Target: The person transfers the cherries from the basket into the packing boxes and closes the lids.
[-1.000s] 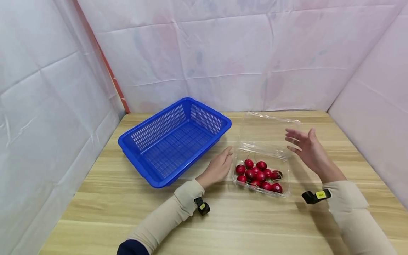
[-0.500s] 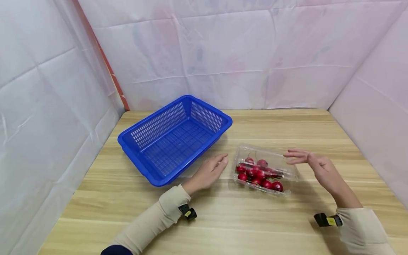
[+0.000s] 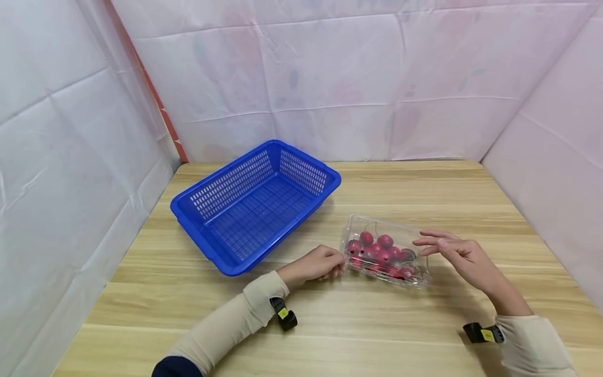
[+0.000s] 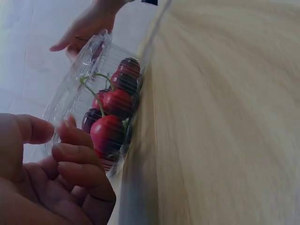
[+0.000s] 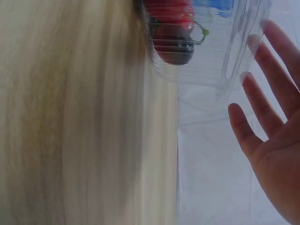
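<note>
A clear plastic clamshell box (image 3: 383, 250) lies on the table with its lid folded over. Several red cherries (image 4: 107, 132), some with green stems, show through its walls. At the box's left edge is my left hand (image 3: 317, 263), fingers curled; the left wrist view shows thumb and forefinger on either side of the rim, pinching it. My right hand (image 3: 464, 257) is at the right end of the lid. Its fingers are spread and fairly straight, with fingertips (image 5: 253, 43) against or very near the lid's edge in the right wrist view.
A blue plastic basket (image 3: 221, 260) with slotted sides stands at the back left of the wooden table (image 3: 358, 335). Pale sheeting (image 3: 330, 78) rises behind the table and along both sides.
The lid, standing open behind the cherries a second ago, has come down over them. My right hand moved nearer with it. My left hand drew back, then returned to the box's left edge, fingers curling.
</note>
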Demonstrator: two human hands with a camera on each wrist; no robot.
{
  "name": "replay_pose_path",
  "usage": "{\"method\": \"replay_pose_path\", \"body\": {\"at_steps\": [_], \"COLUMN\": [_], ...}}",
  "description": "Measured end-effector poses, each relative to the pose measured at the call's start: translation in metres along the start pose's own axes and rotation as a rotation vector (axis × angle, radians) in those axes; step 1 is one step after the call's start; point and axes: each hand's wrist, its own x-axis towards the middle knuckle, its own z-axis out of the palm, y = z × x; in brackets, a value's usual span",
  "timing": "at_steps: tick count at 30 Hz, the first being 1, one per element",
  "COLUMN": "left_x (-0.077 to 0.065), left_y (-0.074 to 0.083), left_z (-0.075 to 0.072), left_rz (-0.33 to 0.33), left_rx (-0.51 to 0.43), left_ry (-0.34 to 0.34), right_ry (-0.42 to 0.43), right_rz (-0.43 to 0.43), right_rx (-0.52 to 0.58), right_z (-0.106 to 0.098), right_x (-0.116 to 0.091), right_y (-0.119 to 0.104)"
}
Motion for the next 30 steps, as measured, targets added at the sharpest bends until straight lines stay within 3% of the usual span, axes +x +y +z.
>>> {"method": "replay_pose_path", "body": {"at_steps": [5, 9, 11, 13, 16, 17, 19, 22, 25, 27, 30], "left_x": [0.003, 0.001, -0.002, -0.008, -0.016, -0.018, -0.020, -0.018, -0.014, -0.012, -0.010], "left_y": [0.002, 0.004, 0.006, 0.011, 0.020, 0.023, 0.030, 0.038, 0.041, 0.042, 0.041], "left_z": [0.006, 0.006, 0.004, 0.001, -0.003, -0.003, -0.001, 0.004, 0.010, 0.013, 0.016], "left_rz": [-0.020, -0.016, 0.020, 0.088, 0.236, 0.280, 0.378, 0.493, 0.559, 0.568, 0.560], "left_rx": [-0.107, -0.098, 0.023, 0.269, 0.719, 0.838, 0.986, 1.091, 1.176, 1.208, 1.224], "left_ry": [-0.026, -0.015, 0.017, 0.096, 0.302, 0.373, 0.460, 0.424, 0.326, 0.280, 0.237], "right_ry": [0.015, 0.035, 0.058, 0.100, 0.192, 0.226, 0.282, 0.289, 0.172, 0.063, -0.069], "right_rz": [0.058, 0.062, 0.078, 0.105, 0.205, 0.252, 0.359, 0.523, 0.653, 0.699, 0.675], "right_rx": [-0.078, -0.120, -0.115, -0.091, -0.036, -0.020, 0.029, 0.081, 0.181, 0.268, 0.445], "right_z": [0.002, 0.004, 0.006, 0.009, 0.014, 0.015, 0.017, 0.019, 0.022, 0.024, 0.026], "right_x": [-0.004, -0.007, -0.008, -0.009, -0.016, -0.020, -0.029, -0.042, -0.051, -0.055, -0.057], "right_y": [-0.001, -0.003, -0.004, -0.006, -0.009, -0.010, -0.012, -0.015, -0.018, -0.020, -0.019]}}
